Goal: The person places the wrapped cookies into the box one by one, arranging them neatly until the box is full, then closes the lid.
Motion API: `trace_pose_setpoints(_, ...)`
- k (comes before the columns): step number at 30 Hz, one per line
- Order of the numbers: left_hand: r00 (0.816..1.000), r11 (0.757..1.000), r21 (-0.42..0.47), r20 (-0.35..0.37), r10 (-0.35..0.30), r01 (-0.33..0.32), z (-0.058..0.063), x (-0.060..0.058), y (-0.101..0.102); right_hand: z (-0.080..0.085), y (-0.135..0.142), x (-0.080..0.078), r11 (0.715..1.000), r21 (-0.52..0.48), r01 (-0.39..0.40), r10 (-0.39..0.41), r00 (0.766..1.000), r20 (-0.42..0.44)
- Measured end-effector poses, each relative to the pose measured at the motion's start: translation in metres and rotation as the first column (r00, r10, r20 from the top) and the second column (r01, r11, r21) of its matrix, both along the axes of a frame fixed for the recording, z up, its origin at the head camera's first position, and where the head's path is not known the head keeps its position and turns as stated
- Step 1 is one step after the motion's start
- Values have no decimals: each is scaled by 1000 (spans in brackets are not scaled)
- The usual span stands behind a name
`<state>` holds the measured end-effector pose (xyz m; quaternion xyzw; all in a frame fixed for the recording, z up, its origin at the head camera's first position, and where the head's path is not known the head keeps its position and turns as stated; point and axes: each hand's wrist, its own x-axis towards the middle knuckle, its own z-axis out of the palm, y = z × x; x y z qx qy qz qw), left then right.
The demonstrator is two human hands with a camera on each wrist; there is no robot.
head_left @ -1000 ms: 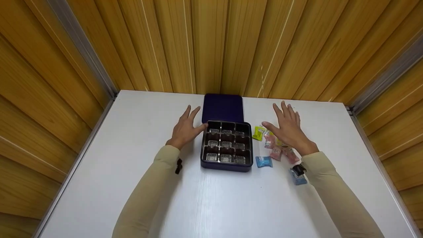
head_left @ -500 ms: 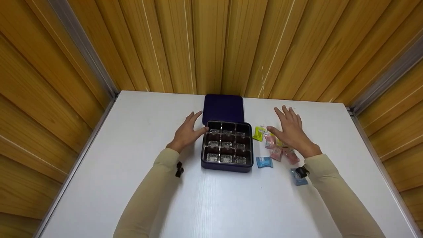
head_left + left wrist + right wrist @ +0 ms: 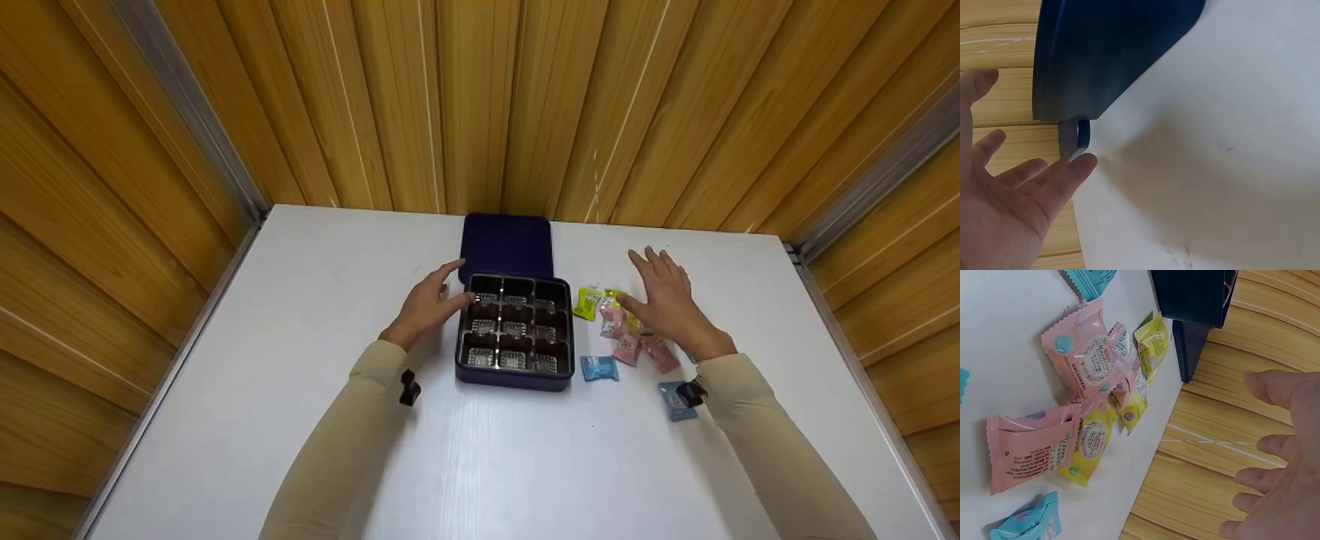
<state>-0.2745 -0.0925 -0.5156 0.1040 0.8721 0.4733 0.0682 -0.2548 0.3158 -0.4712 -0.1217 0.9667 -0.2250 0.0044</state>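
Note:
In the head view a dark blue box point(image 3: 514, 381) holds a plastic tray point(image 3: 514, 309) of several square compartments. Behind it lies its flat blue lid point(image 3: 506, 244). My left hand point(image 3: 424, 309) is at the box's left side, fingers spread; whether the thumb touches the rim I cannot tell. My right hand point(image 3: 673, 311) hovers above the wrapped candies, holding nothing, its fingers spread. Right of the box lie a yellow candy point(image 3: 586, 304), a pink candy point(image 3: 627, 349) and a blue candy point(image 3: 600, 367), among several others. The right hand partly hides the pile.
All of it stands on a white table point(image 3: 480, 465). Wood-patterned panels point(image 3: 480, 105) rise behind the table and at both sides. Another blue candy point(image 3: 673, 405) lies by the right wrist, partly under its black wrist camera point(image 3: 691, 391).
Both hands have drawn slightly back toward the person, and the right also a little to the right. The left fingers have come closer to the lid. Box and candies stay in place.

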Motion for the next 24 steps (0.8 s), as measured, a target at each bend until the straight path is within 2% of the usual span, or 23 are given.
trace_pose_setpoints(10,992,983,172,118,36,-56,-4,2,2,-3,10,-1,1000,-2,5,-5,998,66)
trace_pose_setpoints(19,983,972,205,167,76,-110,-6,4,1,-5,17,-1,1000,-28,-10,15,987,162)
trace_pose_setpoints(24,982,972,211,181,63,-101,-9,5,2,-8,19,-2,999,-26,-20,25,980,197)
